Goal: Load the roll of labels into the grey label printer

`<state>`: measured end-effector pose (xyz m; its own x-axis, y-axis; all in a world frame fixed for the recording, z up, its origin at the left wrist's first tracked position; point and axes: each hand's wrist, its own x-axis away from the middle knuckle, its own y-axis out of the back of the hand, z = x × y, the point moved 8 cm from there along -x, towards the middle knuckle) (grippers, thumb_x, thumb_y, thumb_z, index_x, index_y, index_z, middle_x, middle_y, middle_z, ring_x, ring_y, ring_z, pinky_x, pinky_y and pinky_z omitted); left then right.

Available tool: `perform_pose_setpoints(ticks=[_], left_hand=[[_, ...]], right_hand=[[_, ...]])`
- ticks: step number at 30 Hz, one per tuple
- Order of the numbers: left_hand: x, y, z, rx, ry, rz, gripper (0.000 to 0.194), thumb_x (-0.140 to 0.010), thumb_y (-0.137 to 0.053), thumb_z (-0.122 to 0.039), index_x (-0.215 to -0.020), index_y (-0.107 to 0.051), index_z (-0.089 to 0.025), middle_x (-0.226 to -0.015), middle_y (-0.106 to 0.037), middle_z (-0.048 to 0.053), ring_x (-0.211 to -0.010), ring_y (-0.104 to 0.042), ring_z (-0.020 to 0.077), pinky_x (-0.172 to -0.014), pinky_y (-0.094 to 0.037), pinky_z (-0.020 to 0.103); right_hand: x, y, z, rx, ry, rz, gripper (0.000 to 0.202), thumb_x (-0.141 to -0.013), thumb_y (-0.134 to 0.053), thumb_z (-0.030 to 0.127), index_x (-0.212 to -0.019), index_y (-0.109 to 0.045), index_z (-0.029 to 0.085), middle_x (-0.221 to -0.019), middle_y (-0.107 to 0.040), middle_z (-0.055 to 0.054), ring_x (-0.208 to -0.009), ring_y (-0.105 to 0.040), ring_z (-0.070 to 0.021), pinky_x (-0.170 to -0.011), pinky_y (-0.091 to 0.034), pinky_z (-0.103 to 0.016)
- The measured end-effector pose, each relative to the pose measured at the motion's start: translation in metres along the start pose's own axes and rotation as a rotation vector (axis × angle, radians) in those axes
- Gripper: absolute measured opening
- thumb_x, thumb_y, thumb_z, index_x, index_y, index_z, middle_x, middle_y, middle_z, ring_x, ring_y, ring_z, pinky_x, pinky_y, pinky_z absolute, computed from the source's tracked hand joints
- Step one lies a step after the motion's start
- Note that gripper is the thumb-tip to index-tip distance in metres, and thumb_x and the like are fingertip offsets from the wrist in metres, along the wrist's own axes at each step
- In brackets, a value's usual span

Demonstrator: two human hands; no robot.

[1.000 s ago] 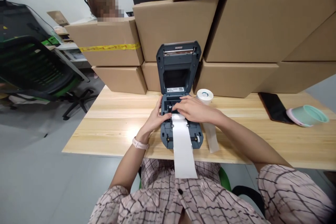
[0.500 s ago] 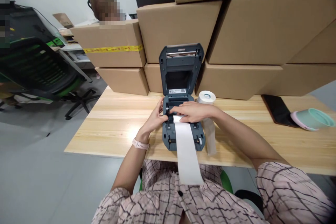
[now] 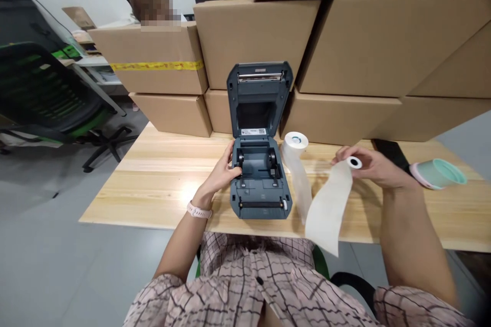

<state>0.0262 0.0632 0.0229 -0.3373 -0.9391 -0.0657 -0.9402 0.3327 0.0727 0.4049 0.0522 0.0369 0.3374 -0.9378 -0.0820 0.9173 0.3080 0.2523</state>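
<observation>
A plaid shirt is filling the near side. The left hand is gripping the label printer by its left wall, thumb on top, fingers outside. The right hand, farther right, is holding a small paper roll, whose loose strip is trailing toward the near edge of the wooden table. The printer is standing in the middle, its lid leaning open at the far end. Just right of it, a fuller roll is sitting; at far right, a cup is overlapping a phone. Farther back, cardboard boxes are rising in stacks.
</observation>
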Motion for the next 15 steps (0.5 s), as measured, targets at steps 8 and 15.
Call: perform_pose_setpoints(ticks=[8, 15], left_hand=[[0.001, -0.001, -0.001, -0.017, 0.007, -0.007, 0.101, -0.074, -0.067, -0.026, -0.164, -0.022, -0.021, -0.168, -0.033, 0.012, -0.153, -0.034, 0.0338, -0.124, -0.034, 0.046], [0.002, -0.001, -0.001, -0.024, -0.004, -0.003, 0.098, -0.076, -0.064, -0.024, -0.164, -0.021, -0.019, -0.171, -0.028, 0.012, -0.154, -0.032, 0.0318, -0.126, -0.030, 0.044]], right_hand=[[-0.006, -0.010, -0.044, -0.109, -0.121, -0.011, 0.046, -0.059, -0.096, 0.043, -0.093, -0.068, 0.027, -0.103, -0.074, -0.007, -0.100, -0.071, -0.0275, -0.087, -0.058, -0.042], [0.000, 0.001, -0.043, -0.076, -0.118, -0.024, 0.040, -0.065, -0.094, 0.039, -0.096, -0.071, 0.027, -0.106, -0.075, -0.007, -0.100, -0.071, -0.0256, -0.086, -0.059, -0.039]])
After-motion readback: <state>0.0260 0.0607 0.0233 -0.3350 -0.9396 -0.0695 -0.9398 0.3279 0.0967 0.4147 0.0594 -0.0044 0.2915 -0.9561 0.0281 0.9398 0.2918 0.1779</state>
